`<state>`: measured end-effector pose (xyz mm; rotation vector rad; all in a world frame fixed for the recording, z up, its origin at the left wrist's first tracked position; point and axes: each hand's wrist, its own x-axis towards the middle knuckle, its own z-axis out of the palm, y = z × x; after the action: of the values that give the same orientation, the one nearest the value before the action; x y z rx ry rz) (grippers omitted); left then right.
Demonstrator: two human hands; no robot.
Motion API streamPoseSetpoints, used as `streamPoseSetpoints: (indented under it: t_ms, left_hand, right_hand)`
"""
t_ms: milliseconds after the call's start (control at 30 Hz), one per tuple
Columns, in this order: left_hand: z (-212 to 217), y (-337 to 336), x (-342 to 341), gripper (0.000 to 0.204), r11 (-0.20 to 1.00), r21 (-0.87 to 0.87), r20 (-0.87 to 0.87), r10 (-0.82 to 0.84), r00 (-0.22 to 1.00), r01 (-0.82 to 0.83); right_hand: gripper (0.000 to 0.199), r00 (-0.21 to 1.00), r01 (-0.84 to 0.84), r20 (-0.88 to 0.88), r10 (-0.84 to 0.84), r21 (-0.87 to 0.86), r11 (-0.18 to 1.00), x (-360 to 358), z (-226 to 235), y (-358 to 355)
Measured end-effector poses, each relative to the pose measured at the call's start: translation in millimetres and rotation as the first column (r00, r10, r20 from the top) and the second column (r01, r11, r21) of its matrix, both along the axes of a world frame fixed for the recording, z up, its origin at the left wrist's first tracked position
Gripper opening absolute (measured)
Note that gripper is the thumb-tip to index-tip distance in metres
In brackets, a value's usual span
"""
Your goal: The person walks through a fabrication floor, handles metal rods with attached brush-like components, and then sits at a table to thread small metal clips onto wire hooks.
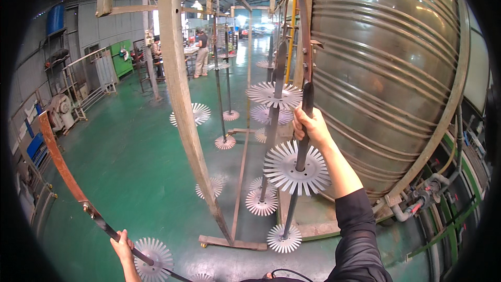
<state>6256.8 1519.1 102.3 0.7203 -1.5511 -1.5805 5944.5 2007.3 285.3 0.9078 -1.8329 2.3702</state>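
My left hand (123, 248), low on the left, is closed around a dark hanging rod (106, 227). A flat brown metal strip (60, 156) is bolted to its upper end, and a slotted metal disc (154, 256) sits on it below my hand. That rod slants down to the right. My right hand (313, 125) grips the upper part of another dark rod (302, 154), which hangs nearly upright. A large slotted disc (282, 175) is just below that hand, and a smaller-looking one (284, 241) is at the bottom. Similar discs (275, 90) on rods hang just behind.
A metal frame (182, 73) on a wheeled base (235, 243) stands ahead, with several disc rods on it. The large ribbed metal tank (381, 73) bounds the right side, with pipes (430, 190) below. Green floor (120, 162) stretches left; people (201, 55) stand far back.
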Motion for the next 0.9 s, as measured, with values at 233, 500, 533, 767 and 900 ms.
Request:
streamPoseSetpoints:
  t_ms: [233,500,533,767,900]
  left_hand:
    - [9,30,22,0.034,1.000,0.010,0.024,0.016,1.000,-0.016]
    - [9,43,32,0.036,1.000,0.000,-0.007,-0.029,1.000,0.029]
    - [6,41,33,0.038,0.999,-0.014,-0.020,-0.035,0.999,0.034]
    - [-10,27,33,0.037,1.000,0.005,0.018,-0.030,0.999,0.030]
    - [-8,-9,39,0.036,0.997,-0.059,0.075,-0.047,0.996,0.051]
  right_hand:
    - [0.030,0.998,-0.054,0.030,0.056,-0.055,0.997,-1,-32,-12]
    - [0.028,0.999,-0.032,-0.031,0.031,-0.046,0.998,-12,-52,-30]
    - [0.027,0.999,-0.004,-0.041,0.003,-0.027,1.000,-13,-53,-31]
    - [0.022,0.918,0.395,-0.164,-0.362,0.285,0.873,7,-58,-30]
    - [0.036,0.832,0.553,-0.358,-0.423,0.484,0.679,21,-49,-25]
